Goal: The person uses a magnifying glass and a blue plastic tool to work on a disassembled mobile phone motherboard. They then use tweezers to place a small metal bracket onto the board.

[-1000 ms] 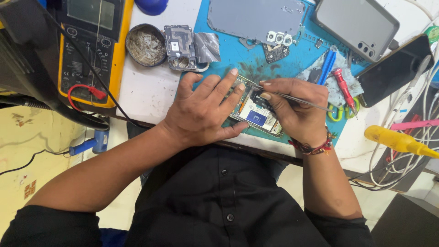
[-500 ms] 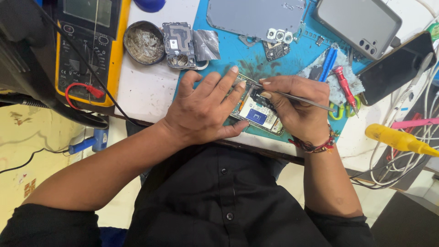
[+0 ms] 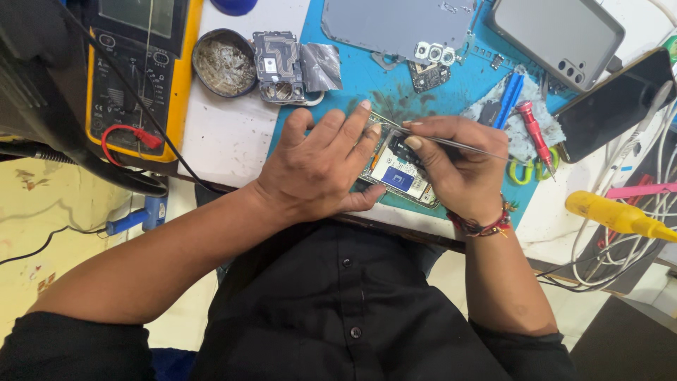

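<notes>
An opened phone (image 3: pixel 396 171) with its circuit board showing lies on the blue work mat (image 3: pixel 367 77) at the near table edge. My left hand (image 3: pixel 321 166) rests flat on the phone's left part and pins it down, fingers spread. My right hand (image 3: pixel 458 173) pinches thin metal tweezers (image 3: pixel 458 144), whose tip points left onto the phone's top edge near my left fingertips.
A yellow multimeter (image 3: pixel 134 77) stands at the left, a round tin (image 3: pixel 226 62) and a metal shield part (image 3: pixel 278 65) beside it. A grey back cover (image 3: pixel 398 28), another phone (image 3: pixel 557 35), a dark phone (image 3: pixel 613 106), a red screwdriver (image 3: pixel 536 130) and a yellow-handled tool (image 3: pixel 617 215) with cables lie at the right.
Both hands stay on the phone. The tweezers have shifted only slightly over the phone's top edge.
</notes>
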